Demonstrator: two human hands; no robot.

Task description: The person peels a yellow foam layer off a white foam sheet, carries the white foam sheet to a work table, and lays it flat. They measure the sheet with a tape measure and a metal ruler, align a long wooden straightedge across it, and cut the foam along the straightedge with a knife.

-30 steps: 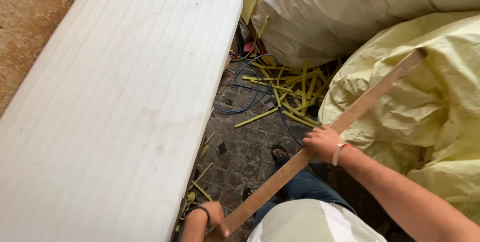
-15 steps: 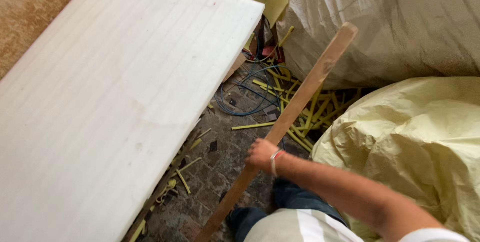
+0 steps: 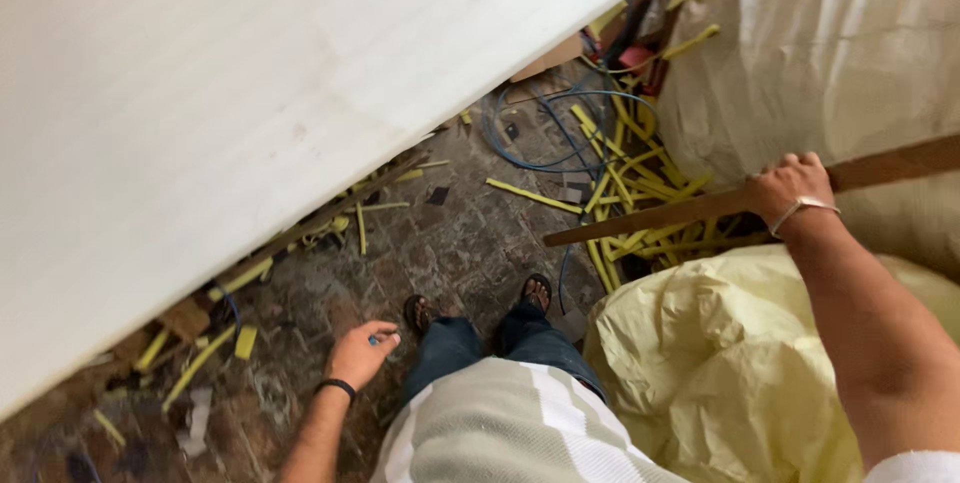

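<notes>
My right hand (image 3: 790,188) grips a long brown wooden stick (image 3: 660,215) near its middle. The stick lies almost level, its free end pointing left over the floor. My left hand (image 3: 362,351) hangs low beside my left leg, below the edge of a big white foam slab (image 3: 250,93). Something small and blue shows between its curled fingers; what it is I cannot tell. My feet in sandals (image 3: 535,295) stand on the dark stone floor.
Yellow foam strips (image 3: 620,178) and a blue cable (image 3: 530,133) litter the floor. A pale yellow sack (image 3: 720,363) bulges at my right, a white sack (image 3: 810,53) stands behind it. More scraps lie under the slab's edge.
The stick has swung down from steep to nearly level. My left hand has let go of its lower end and dropped to my side. The view has tilted down to my feet.
</notes>
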